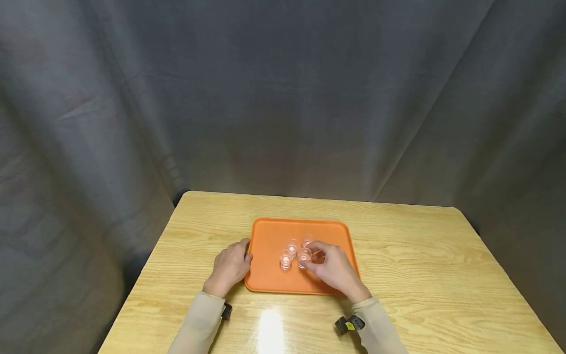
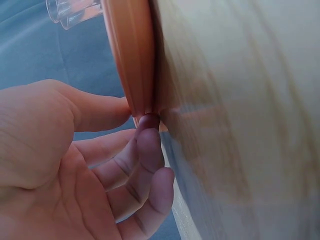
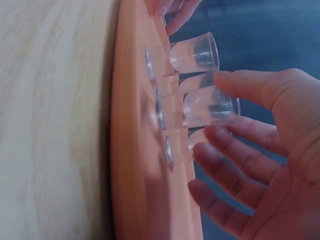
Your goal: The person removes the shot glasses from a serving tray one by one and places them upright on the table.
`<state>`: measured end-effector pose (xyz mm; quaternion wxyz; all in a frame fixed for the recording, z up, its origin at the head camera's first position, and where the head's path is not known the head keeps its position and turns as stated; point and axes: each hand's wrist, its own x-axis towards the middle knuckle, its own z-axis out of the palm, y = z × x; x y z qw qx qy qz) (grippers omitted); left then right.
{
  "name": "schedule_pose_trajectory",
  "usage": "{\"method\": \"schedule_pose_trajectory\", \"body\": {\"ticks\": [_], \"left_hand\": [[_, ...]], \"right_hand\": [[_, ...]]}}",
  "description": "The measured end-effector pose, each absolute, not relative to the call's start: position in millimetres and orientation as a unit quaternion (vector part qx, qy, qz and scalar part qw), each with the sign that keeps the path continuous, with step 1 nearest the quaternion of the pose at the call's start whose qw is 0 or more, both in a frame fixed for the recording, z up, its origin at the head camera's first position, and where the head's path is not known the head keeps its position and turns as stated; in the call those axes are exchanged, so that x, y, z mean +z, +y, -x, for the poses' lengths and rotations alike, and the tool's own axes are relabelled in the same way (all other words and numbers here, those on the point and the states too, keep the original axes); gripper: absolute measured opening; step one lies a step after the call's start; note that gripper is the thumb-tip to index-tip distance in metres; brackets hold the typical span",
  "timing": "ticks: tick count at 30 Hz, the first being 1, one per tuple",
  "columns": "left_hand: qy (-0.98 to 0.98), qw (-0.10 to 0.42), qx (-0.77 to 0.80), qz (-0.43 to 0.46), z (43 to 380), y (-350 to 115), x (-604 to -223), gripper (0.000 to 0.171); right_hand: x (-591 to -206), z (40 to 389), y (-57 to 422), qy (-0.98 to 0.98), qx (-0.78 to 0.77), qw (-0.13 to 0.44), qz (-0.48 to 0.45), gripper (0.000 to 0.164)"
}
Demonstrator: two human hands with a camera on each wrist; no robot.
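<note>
An orange tray lies on the table, with several clear shot glasses on it. At the tray's left edge is my left hand; in the left wrist view its thumb meets the rim and its fingertips reach the underside. My right hand holds the near-right shot glass by its upper part, thumb on one side and fingers on the other. That glass stands upright, base at the tray surface. Close to its left is another shot glass, and behind them a third glass and one more glass, partly hidden by my fingers.
The wooden table extends on both sides of the tray. A grey curtain hangs behind the table and along its sides. Bright light reflects off the table in front of the tray.
</note>
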<state>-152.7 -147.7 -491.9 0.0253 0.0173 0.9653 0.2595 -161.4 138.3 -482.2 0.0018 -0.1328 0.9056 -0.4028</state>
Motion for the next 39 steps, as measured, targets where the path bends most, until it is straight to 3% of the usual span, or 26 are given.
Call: {"method": "schedule_pose_trajectory", "body": {"ticks": [9, 18, 33, 39], "left_hand": [[0.966, 0.023, 0.258, -0.020, 152, -147, -492, 0.047], [0.967, 0.017, 0.252, -0.022, 152, -147, -493, 0.047], [0.969, 0.018, 0.247, -0.027, 152, -145, -494, 0.047], [0.968, 0.017, 0.248, -0.027, 152, -145, -494, 0.047]], "right_hand": [[-485, 164, 153, 0.871, -0.472, 0.024, 0.135, 0.030], [-476, 164, 172, 0.882, -0.462, 0.015, 0.094, 0.040], [-474, 161, 211, 0.886, -0.459, -0.010, 0.067, 0.035], [-470, 164, 228, 0.888, -0.456, -0.017, 0.055, 0.040]]}}
